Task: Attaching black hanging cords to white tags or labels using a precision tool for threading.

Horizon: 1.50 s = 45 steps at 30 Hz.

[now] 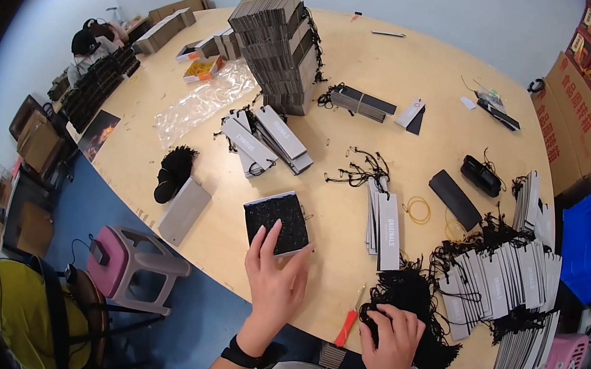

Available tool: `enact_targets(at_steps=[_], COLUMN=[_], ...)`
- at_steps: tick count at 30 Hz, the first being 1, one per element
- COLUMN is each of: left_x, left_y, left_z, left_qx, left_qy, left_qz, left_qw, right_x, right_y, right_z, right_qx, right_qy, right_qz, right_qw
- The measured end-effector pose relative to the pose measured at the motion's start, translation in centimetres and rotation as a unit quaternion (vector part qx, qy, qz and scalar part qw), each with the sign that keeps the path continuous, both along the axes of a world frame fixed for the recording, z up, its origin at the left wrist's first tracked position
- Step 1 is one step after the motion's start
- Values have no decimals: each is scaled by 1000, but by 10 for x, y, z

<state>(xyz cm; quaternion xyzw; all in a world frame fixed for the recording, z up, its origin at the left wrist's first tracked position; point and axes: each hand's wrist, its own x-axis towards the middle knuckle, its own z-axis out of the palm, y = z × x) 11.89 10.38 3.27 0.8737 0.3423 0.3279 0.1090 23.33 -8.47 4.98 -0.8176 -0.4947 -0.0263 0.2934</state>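
Left hand loose over box, right hand curled on black cords

My left hand (275, 278) grips nothing I can see: thumb and fingers parted, fingertips over the black pieces (278, 216) in a small open box (269, 197). Right hand (394, 333) is curled over the near end of a black cord bundle (401, 287); can't tell if it's clenched on strands, fingers hide that.

Work looks partway, my judgement. Done, apparently: fanned white tags (495, 286) at right, black cords among them, and a short stack of white tags (384, 228) with cords at its far end. Left: plenty of loose cord in the bundle, box well stocked. Exact count unclear.

Pose: both forearms come in from the near edge, wrists apart, backs of hands up. Red-handled tool (346, 329) lies between the hands, nearer the right.
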Motion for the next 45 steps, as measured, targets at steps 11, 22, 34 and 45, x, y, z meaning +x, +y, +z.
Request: enact_targets(at_steps=[11, 22, 34, 45], left_x=[5, -18, -2, 12], left_y=[-6, -20, -22, -26], left_z=[-9, -14, -11, -10], left_qx=[60, -33, -67, -63], left_qy=[111, 0, 19, 67], left_qz=[5, -154, -60, -31], left_qw=[992, 987, 996, 995], right_x=[-3, 23, 31, 28], right_y=[0, -1, 20, 31], right_z=[2, 27, 33, 20], right_qx=[-21, 62, 13, -43], right_qy=[15, 28, 4, -8], right_qz=[-8, -38, -19, -21], right_qw=[1000, 997, 1000, 999])
